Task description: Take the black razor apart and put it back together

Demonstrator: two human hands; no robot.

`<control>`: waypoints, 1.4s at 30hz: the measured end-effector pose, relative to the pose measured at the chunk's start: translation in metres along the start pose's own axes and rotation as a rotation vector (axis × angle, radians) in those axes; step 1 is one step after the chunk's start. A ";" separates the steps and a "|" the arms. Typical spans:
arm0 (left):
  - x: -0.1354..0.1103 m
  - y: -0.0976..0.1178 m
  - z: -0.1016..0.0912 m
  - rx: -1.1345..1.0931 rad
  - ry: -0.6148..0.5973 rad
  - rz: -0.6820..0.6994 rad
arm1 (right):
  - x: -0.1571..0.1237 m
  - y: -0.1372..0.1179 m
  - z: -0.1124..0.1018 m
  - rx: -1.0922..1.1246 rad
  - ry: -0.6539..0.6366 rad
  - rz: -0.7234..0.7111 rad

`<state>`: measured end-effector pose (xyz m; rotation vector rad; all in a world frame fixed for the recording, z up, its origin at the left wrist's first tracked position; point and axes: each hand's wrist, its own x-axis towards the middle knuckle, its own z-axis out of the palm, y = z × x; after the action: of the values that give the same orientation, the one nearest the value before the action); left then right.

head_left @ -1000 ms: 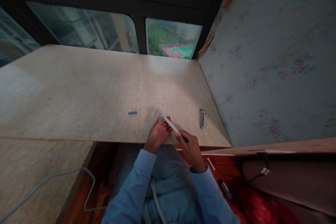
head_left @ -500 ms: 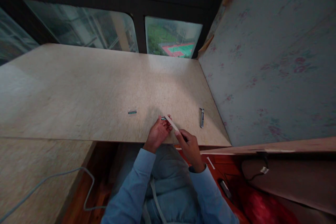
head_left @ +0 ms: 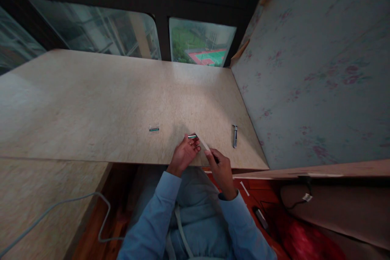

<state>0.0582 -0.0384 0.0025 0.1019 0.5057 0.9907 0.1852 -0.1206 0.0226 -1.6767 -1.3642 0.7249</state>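
Note:
Between the thumb and fingertips of my left hand is a small razor cartridge with a green strip. My right hand is closed around a long, narrow, pale blade-like tool; something dark shows at its held end, and its exact kind is unclear. The tool's far tip meets or overlaps the cartridge's right end. On the wooden top to the right lies a razor, head pointing toward the window. To the left of my hands, a second razor cartridge rests flat in what looks like clear plastic.
The pale wooden tabletop reaches back to a dark-framed window. A floral-papered wall bounds its right side. A grey cable runs across the lower surface at left. A white strip lies on the red floor below.
The tool's tip has shifted slightly right, from across the cartridge to its right end, so more of the cartridge shows. My hands have barely moved otherwise.

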 end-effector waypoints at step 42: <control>0.002 -0.003 -0.009 0.094 -0.044 0.071 | -0.004 -0.010 0.011 0.132 -0.098 0.018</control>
<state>0.0572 -0.0399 -0.0068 0.2263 0.5113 1.0324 0.1702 -0.1213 0.0258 -1.5692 -1.3396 0.8990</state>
